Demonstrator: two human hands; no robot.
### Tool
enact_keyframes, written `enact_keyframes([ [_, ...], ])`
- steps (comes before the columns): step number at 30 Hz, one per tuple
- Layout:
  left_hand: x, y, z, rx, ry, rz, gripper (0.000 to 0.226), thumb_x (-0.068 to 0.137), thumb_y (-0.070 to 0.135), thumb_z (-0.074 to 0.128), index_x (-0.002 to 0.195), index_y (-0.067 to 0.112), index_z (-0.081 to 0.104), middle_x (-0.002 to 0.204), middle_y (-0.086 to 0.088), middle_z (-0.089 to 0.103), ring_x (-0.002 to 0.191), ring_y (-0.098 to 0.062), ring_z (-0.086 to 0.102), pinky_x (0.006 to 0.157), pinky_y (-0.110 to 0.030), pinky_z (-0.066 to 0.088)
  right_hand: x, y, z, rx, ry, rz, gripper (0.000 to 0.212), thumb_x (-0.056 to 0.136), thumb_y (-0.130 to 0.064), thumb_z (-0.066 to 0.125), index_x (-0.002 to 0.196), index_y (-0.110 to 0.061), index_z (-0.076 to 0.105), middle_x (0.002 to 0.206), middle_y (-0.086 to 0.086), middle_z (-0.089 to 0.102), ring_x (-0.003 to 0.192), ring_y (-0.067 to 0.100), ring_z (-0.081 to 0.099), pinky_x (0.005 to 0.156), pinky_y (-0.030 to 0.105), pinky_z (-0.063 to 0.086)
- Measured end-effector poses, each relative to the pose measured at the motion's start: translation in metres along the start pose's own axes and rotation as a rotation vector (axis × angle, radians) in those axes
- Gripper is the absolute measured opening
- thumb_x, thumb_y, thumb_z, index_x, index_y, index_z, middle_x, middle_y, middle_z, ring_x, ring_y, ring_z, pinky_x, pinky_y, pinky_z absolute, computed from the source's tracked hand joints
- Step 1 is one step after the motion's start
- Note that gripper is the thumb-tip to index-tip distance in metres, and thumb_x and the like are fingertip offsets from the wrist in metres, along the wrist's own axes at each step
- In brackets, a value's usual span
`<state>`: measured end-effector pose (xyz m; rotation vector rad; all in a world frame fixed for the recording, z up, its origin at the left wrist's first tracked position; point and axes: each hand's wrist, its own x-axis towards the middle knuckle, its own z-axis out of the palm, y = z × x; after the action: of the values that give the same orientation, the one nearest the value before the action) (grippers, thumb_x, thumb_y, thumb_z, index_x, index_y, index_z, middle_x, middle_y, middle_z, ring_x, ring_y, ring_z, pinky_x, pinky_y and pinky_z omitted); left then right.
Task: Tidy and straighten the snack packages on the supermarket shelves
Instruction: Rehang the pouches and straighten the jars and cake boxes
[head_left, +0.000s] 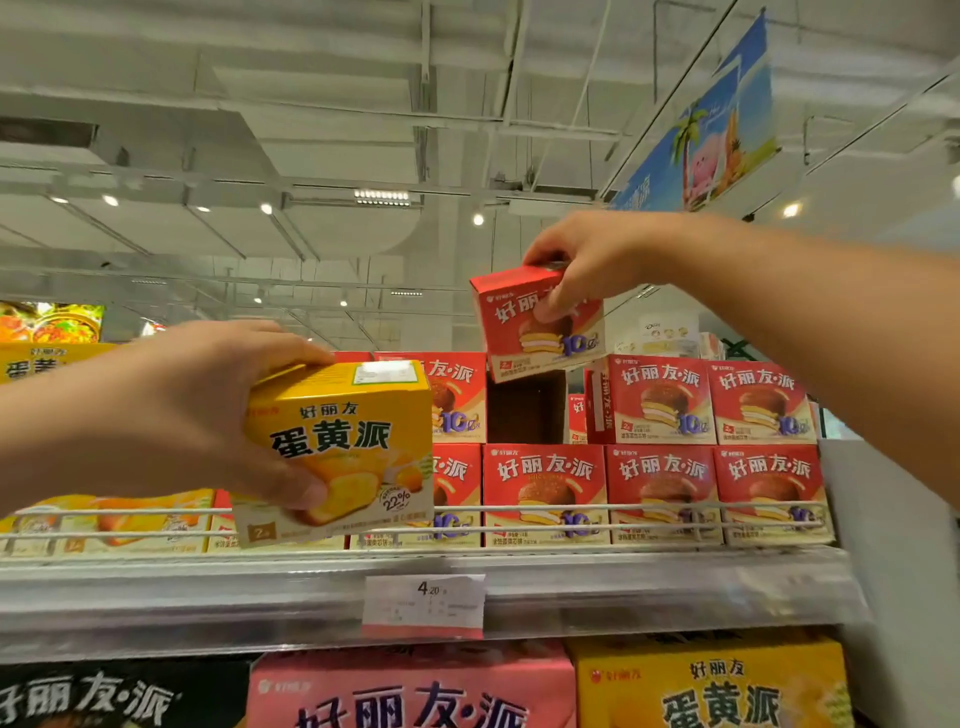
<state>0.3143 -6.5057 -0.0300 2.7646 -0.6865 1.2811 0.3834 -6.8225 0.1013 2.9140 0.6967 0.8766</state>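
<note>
The right hand (587, 260) is pinching a tilted red box (540, 322) by its top, thumb on the front face, above a gap (527, 408) in the upper row of red boxes (660, 400). The left hand (197, 410) is clamping a yellow box (337, 452) in front of the shelf rail (649, 506). Both boxes are likely light, stiff cardboard that could crush; gripping across opposite faces suits them.

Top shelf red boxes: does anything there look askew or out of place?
Yes. One red box beside the gap in the upper row is turned side-on, unlike its front-facing neighbours. The right hand holds another red box tilted above that gap.
</note>
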Motion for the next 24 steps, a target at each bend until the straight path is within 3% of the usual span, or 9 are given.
enact_keyframes([
  [4, 0.002, -0.008, 0.009, 0.015, -0.022, 0.002, 0.091, 0.036, 0.079, 0.081, 0.113, 0.077, 0.032, 0.103, 0.036, 0.054, 0.085, 0.011, 0.056, 0.064, -0.01, 0.041, 0.0, 0.003, 0.011, 0.026, -0.048, 0.023, 0.044, 0.084, -0.044, 0.07, 0.122, -0.023, 0.06, 0.103, -0.007, 0.068, 0.092, 0.01, 0.066, 0.074, 0.026, 0.052],
  [9, 0.006, -0.002, 0.018, -0.136, -0.024, 0.039, 0.086, 0.03, 0.093, 0.067, 0.108, 0.078, 0.036, 0.11, 0.042, 0.049, 0.095, 0.021, 0.052, 0.058, -0.011, 0.043, 0.0, 0.009, 0.031, 0.027, -0.151, 0.054, 0.032, 0.09, -0.045, 0.064, 0.115, -0.025, 0.064, 0.1, -0.007, 0.072, 0.09, 0.012, 0.07, 0.089, 0.041, 0.055],
  [14, 0.013, 0.01, 0.027, -0.213, -0.077, 0.08, 0.084, 0.025, 0.097, 0.063, 0.103, 0.08, 0.035, 0.112, 0.044, 0.046, 0.095, 0.019, 0.052, 0.062, -0.015, 0.047, -0.004, 0.011, 0.054, 0.026, -0.248, 0.081, 0.03, 0.092, -0.047, 0.059, 0.113, -0.026, 0.066, 0.098, -0.006, 0.073, 0.087, 0.014, 0.072, 0.088, 0.043, 0.056],
  [18, 0.017, 0.014, 0.031, -0.25, -0.088, 0.112, 0.084, 0.026, 0.096, 0.064, 0.104, 0.078, 0.038, 0.111, 0.045, 0.048, 0.092, 0.02, 0.055, 0.056, -0.013, 0.048, -0.007, 0.012, 0.062, 0.017, -0.23, 0.106, 0.032, 0.092, -0.051, 0.057, 0.105, -0.024, 0.067, 0.093, -0.005, 0.074, 0.08, 0.013, 0.073, 0.083, 0.042, 0.059],
  [22, 0.021, 0.015, 0.037, -0.262, -0.09, 0.122, 0.08, 0.026, 0.096, 0.064, 0.1, 0.072, 0.045, 0.111, 0.043, 0.049, 0.093, 0.019, 0.055, 0.057, -0.014, 0.048, -0.008, 0.013, 0.063, 0.046, -0.243, 0.106, 0.029, 0.092, -0.05, 0.057, 0.107, -0.026, 0.065, 0.095, -0.006, 0.074, 0.08, 0.012, 0.074, 0.082, 0.041, 0.059],
  [24, 0.023, 0.017, 0.04, -0.276, -0.094, 0.125, 0.078, 0.028, 0.093, 0.067, 0.1, 0.073, 0.044, 0.107, 0.037, 0.055, 0.092, 0.018, 0.056, 0.062, -0.015, 0.047, -0.009, 0.016, 0.063, 0.094, -0.241, 0.068, 0.037, 0.091, -0.05, 0.059, 0.12, -0.028, 0.062, 0.107, -0.007, 0.072, 0.093, 0.012, 0.072, 0.088, 0.042, 0.057],
])
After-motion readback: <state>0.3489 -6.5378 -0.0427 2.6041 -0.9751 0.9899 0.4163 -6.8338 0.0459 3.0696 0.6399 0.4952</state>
